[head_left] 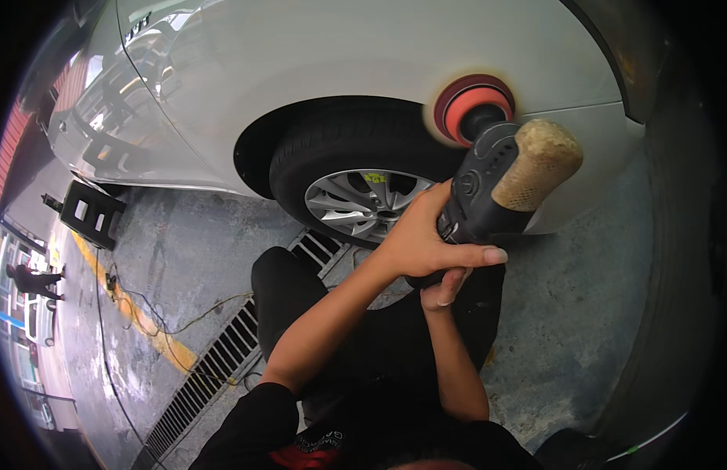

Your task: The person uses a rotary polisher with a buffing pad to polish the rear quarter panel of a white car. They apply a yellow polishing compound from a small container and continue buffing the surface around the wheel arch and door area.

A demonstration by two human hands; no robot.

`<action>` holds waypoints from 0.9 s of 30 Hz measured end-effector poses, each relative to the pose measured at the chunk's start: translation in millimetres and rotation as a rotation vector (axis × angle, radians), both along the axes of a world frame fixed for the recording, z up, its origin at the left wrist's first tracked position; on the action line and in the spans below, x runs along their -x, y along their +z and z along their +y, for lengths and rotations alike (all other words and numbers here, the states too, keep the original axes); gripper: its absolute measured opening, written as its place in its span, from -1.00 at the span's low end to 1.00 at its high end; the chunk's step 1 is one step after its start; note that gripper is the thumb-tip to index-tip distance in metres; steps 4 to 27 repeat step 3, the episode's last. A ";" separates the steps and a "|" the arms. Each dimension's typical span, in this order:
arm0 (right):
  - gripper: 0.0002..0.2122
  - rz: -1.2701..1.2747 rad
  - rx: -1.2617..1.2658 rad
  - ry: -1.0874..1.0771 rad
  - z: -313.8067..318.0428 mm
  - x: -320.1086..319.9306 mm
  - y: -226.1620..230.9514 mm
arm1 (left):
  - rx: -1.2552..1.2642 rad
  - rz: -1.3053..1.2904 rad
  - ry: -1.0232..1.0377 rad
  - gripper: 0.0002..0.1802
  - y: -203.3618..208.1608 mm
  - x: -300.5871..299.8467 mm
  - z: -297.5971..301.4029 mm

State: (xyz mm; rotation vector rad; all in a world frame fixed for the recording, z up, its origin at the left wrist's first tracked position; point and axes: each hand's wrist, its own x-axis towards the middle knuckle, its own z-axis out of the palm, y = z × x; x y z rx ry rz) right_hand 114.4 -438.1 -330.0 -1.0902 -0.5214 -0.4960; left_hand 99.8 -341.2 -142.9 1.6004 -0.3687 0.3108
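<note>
A black car polisher (477, 196) with a worn tan front cover is held up against a pale car's rear panel (536, 70). Its orange-red backing plate carries a round pad (467, 88), which lies on the paint just above and right of the wheel arch; the pad's outer rim looks blurred. My left hand (426, 239) wraps round the polisher's body, thumb stretched across it. Lower down, my right hand (444, 291) closes round the rear grip, partly hidden behind my left hand and the tool.
Below the panel is the car's wheel (371, 202) with silver spokes. A drain grate (214, 368) crosses the concrete floor near my knees. Cables (155, 317) trail over a yellow line. A black step stool (93, 213) stands at left; a person (36, 280) is farther off.
</note>
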 end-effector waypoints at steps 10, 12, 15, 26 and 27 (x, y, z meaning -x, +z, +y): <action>-0.09 0.085 0.075 0.106 16.2 9.1 47.8 | 0.117 0.014 0.015 -0.13 -6.7 10.9 26.2; -0.09 0.085 0.075 0.106 16.2 9.1 47.8 | 0.117 0.014 0.015 -0.13 -6.7 10.9 26.2; -0.09 0.085 0.075 0.106 16.2 9.1 47.8 | 0.117 0.014 0.015 -0.13 -6.7 10.9 26.2; -0.09 0.085 0.075 0.106 16.2 9.1 47.8 | 0.117 0.014 0.015 -0.13 -6.7 10.9 26.2; -0.09 0.085 0.075 0.106 16.2 9.1 47.8 | 0.117 0.014 0.015 -0.13 -6.7 10.9 26.2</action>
